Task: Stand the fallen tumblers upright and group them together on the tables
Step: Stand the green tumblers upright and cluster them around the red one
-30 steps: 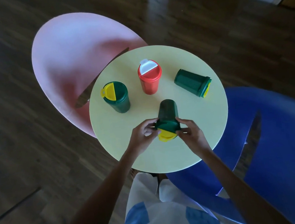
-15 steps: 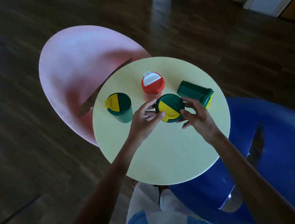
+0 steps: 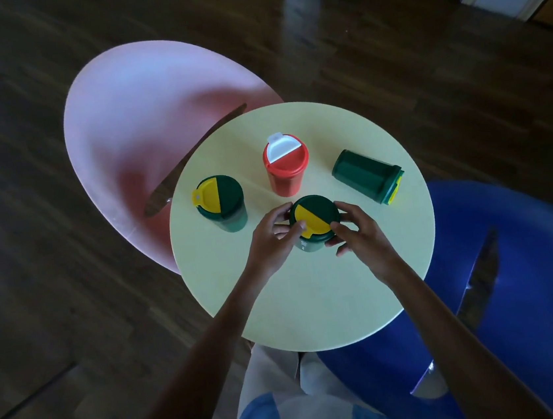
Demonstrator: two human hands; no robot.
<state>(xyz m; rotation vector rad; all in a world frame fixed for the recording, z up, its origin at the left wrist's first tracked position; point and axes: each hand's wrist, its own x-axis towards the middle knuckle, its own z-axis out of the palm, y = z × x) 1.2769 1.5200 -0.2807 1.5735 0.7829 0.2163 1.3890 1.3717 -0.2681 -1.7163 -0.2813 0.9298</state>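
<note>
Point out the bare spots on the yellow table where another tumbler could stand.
The near half of the yellow table, between the forearms and its near rim, is bare. A smaller strip lies behind the red tumbler. It is crowded mid-table: both hands hold the green tumbler just before the red one.

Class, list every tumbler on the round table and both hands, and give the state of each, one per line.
Left green tumbler: upright, lid on.
Red tumbler: upright, white flap shut.
Middle green tumbler: upright, held by both hands.
Right green tumbler: on its side, lid on.
Left hand: grip on middle tumbler.
Right hand: grip on middle tumbler.
</note>
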